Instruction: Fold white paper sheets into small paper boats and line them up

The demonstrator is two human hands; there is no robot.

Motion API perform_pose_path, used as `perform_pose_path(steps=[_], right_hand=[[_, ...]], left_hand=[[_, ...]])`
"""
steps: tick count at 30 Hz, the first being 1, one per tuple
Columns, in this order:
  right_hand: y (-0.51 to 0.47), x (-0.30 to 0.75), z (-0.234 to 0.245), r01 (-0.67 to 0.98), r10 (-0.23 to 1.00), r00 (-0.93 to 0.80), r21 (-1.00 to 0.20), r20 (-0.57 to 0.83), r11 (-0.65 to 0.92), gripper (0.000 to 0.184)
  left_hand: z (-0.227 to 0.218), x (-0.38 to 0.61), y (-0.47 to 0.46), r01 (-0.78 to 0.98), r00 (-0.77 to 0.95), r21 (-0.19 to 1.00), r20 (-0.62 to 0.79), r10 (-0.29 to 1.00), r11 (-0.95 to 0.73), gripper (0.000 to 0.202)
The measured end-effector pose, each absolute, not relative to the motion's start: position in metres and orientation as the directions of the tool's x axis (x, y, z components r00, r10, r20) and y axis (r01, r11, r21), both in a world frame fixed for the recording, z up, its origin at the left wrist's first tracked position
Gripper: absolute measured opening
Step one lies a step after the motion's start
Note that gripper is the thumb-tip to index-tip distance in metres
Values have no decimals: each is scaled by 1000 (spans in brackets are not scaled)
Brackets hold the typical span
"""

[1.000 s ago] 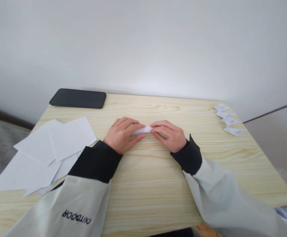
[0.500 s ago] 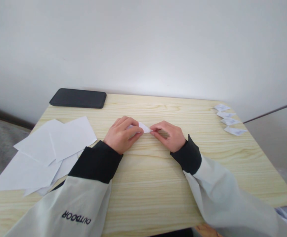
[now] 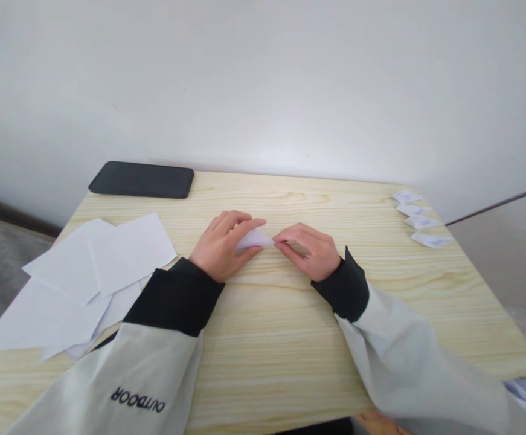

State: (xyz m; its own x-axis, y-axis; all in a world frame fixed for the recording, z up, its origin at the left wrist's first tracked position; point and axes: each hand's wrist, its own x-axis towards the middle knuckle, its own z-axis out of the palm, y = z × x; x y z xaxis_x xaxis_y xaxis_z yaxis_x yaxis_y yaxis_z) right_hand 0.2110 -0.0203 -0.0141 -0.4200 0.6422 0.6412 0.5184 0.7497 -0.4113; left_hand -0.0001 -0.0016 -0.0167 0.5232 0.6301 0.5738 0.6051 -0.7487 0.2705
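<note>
Between my two hands, over the middle of the table, is a small folded piece of white paper (image 3: 254,238) that narrows to a point on the right. My left hand (image 3: 227,244) is curved around its left part, thumb along the near side and index finger above; the palm hides some of the paper. My right hand (image 3: 308,249) pinches the pointed right tip between thumb and index finger.
Loose white paper sheets (image 3: 70,314) overlap on the table's left side. A black phone (image 3: 142,179) lies at the back left. Several small folded white papers (image 3: 419,223) form a column at the right edge. A wall (image 3: 263,90) rises behind the wooden table (image 3: 281,362).
My left index finger has lifted away from the thumb, so more of the folded paper shows. My right hand keeps its pinch at the tip, almost unmoved.
</note>
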Motion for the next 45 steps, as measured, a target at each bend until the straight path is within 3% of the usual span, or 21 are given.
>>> perform_pose_path(steps=[9, 22, 32, 45], right_hand=[[-18, 211, -17, 530, 657, -409, -422, 633, 736, 11], [-16, 213, -20, 494, 651, -430, -440, 625, 750, 11], [-20, 210, -16, 431, 626, -468, -457, 624, 778, 4], [-25, 207, -14, 476, 632, -442, -432, 636, 766, 6]], left_hand=[[-15, 2, -3, 479, 599, 328, 556, 577, -814, 18], [-8, 4, -6, 507, 521, 231, 685, 509, -830, 13], [-10, 4, -3, 497, 556, 199, 675, 486, -845, 10], [-7, 7, -6, 541, 573, 111, 677, 462, -834, 7]])
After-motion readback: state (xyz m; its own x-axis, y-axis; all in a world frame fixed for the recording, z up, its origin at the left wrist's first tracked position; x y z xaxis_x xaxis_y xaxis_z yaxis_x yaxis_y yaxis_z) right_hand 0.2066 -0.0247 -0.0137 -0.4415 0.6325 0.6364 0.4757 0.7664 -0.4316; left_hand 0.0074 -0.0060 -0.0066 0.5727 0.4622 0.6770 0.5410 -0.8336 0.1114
